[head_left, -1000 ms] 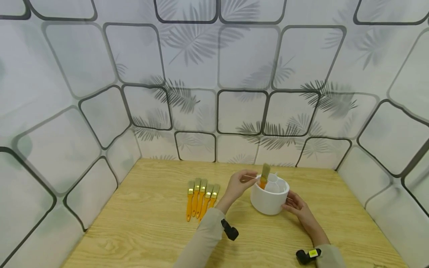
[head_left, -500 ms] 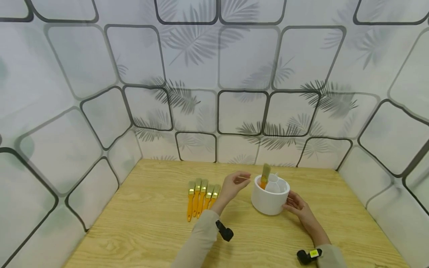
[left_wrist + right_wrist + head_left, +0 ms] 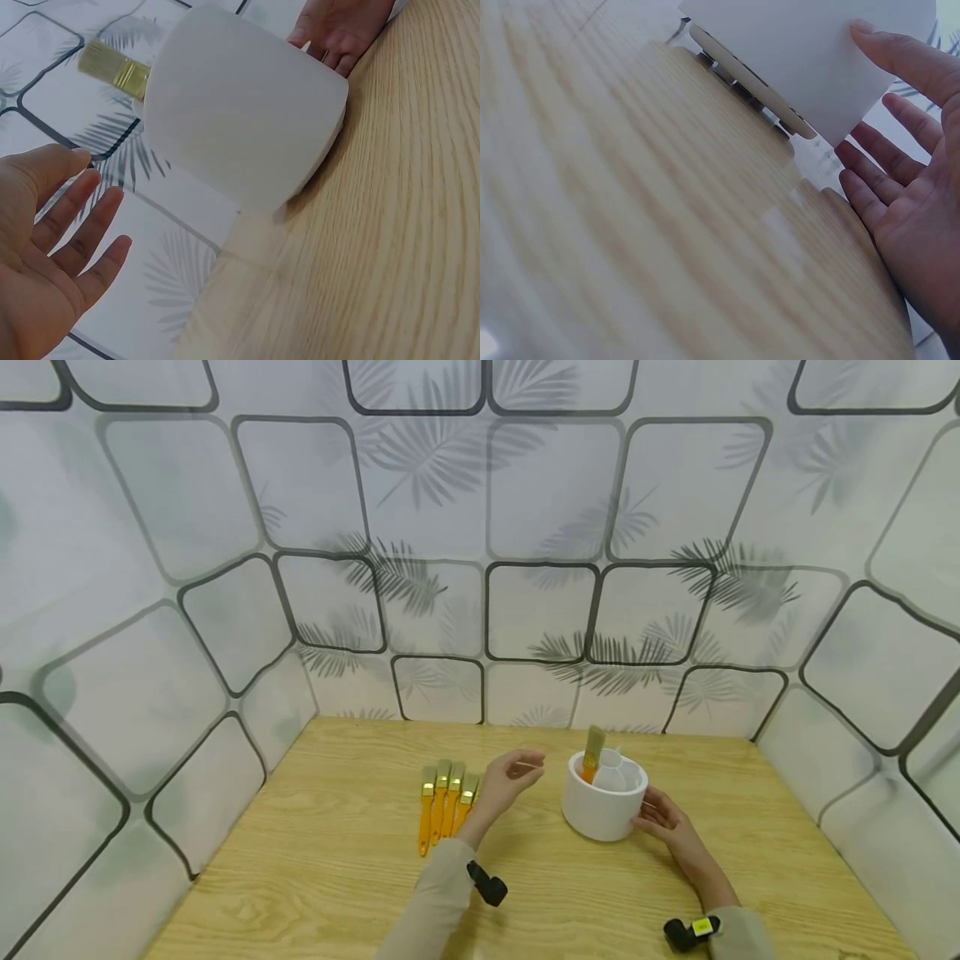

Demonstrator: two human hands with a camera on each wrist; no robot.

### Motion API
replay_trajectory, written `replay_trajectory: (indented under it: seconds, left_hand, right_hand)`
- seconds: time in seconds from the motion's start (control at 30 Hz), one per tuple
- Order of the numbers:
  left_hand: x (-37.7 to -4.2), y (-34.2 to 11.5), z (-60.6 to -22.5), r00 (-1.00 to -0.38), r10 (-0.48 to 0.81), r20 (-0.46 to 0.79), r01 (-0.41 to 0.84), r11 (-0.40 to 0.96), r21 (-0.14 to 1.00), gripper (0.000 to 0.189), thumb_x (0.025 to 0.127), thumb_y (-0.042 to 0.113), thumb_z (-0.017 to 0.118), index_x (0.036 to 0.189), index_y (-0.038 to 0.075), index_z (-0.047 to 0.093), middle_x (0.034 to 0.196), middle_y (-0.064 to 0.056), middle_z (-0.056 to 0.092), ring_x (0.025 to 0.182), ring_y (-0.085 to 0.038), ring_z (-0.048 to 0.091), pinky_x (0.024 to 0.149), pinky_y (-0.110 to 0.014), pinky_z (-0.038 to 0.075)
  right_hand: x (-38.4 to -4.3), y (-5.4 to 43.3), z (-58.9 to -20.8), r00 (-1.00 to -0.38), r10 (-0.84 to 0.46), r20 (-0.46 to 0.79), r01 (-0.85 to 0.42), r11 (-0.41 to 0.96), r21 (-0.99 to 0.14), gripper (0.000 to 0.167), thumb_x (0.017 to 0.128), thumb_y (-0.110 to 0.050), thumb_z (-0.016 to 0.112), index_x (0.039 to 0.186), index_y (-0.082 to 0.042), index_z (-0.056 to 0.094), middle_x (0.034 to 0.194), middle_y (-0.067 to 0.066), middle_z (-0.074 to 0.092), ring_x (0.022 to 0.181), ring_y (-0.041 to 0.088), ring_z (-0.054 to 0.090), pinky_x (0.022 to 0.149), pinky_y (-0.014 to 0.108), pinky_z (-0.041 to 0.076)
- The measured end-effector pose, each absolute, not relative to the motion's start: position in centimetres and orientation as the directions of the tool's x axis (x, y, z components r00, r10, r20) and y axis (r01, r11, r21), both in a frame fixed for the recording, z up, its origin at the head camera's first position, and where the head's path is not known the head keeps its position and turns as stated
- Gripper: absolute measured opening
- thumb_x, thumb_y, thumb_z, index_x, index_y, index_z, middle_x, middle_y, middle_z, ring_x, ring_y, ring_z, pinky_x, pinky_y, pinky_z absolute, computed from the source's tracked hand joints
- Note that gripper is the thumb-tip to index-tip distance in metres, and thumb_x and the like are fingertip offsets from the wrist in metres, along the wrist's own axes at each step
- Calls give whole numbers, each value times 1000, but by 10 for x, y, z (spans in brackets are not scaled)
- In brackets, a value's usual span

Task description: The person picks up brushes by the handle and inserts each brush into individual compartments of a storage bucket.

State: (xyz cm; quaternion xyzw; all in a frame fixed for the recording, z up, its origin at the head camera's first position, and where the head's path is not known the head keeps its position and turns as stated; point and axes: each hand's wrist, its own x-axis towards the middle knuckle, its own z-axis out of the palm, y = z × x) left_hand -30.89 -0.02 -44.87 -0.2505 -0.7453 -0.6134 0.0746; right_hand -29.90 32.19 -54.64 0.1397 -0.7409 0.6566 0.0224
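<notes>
A white round divided holder [image 3: 603, 810] stands upright on the table, with one paintbrush [image 3: 593, 752] in its left compartment, bristles up. My right hand [image 3: 670, 831] rests against the holder's right side. In the right wrist view its thumb [image 3: 907, 56] touches the white wall and the other fingers extend along the edge, loosely bent. To the left of the holder and apart from it, my left hand [image 3: 510, 781] hangs above the table with relaxed fingers and nothing in them. Several paintbrushes [image 3: 444, 802] with orange handles lie side by side left of that hand, which hides the rightmost one.
The wooden table [image 3: 345, 893] meets patterned walls [image 3: 540, 610] at the back and on both sides. Black wrist cameras [image 3: 487, 887] sit on both sleeves. Under the holder, a thin base [image 3: 750, 82] shows in the right wrist view.
My left hand has withdrawn leftward from the holder's rim toward the row of paintbrushes, now covering the rightmost one. The right hand, the holder and the paintbrush in it have stayed put.
</notes>
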Motion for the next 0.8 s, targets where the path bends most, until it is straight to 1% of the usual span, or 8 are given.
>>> replay_trajectory:
  seconds: [0.27,0.4,0.57,0.8]
  left_hand:
    - [-309,-15,-452,-876,277,395,441,131,888,26,89,6,60,113,-4,61,108,-23,63,97,-37,60,87,-41,50]
    - [-308,-22,-454,-885,263,384,431,148,890,25,89,8,60,113,-1,62,108,-22,63,97,-35,61,87,-40,50]
    - [-306,-32,-457,-891,248,381,424,152,893,24,89,5,60,112,-2,62,106,-23,63,95,-36,61,87,-41,50]
    - [-303,-47,-458,-893,256,371,419,172,891,26,89,5,60,113,-5,60,107,-27,61,97,-40,60,88,-48,48]
  right_hand:
    - [-299,324,-546,-962,-175,211,-231,102,-968,57,89,-6,59,139,0,32,119,-20,50,108,-6,50,86,11,43]
    - [-299,325,-546,-961,-177,214,-234,102,-967,57,90,-5,58,140,-1,31,120,-20,49,108,-6,50,86,10,43]
    - [-299,325,-547,-959,-181,216,-236,98,-967,57,90,-5,58,140,0,31,120,-21,49,108,-6,50,87,10,43]
    - [-299,323,-547,-960,-183,210,-231,97,-968,58,90,-5,58,141,0,29,121,-21,48,109,-6,50,87,11,43]
